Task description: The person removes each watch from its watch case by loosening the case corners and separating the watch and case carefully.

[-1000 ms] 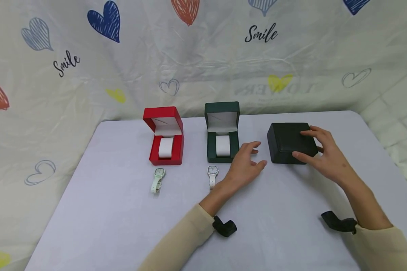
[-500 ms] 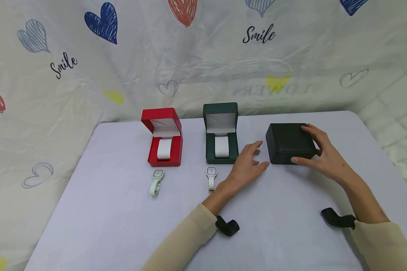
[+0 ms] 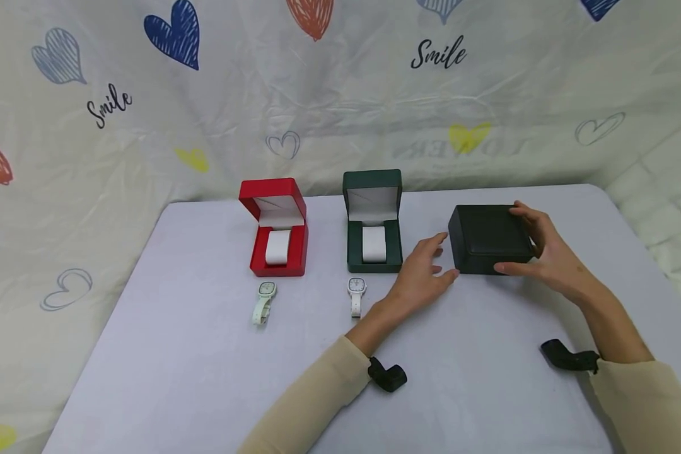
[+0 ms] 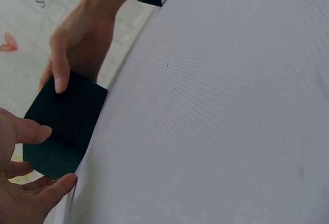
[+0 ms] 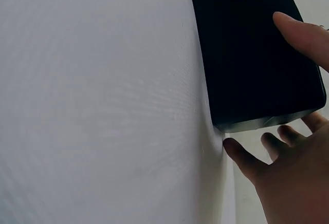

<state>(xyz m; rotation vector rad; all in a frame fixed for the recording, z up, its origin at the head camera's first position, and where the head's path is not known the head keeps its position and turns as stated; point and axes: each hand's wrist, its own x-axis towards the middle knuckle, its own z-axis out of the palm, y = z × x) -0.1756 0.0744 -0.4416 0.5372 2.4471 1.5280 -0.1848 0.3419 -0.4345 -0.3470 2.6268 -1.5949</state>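
Behind the right hand (image 3: 550, 255), the closed black box's (image 3: 488, 236) hidden far corner.

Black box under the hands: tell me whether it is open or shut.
Shut. The black box shows only its dark lid and sides, no lining, unlike the red box and green box, whose lids stand up.
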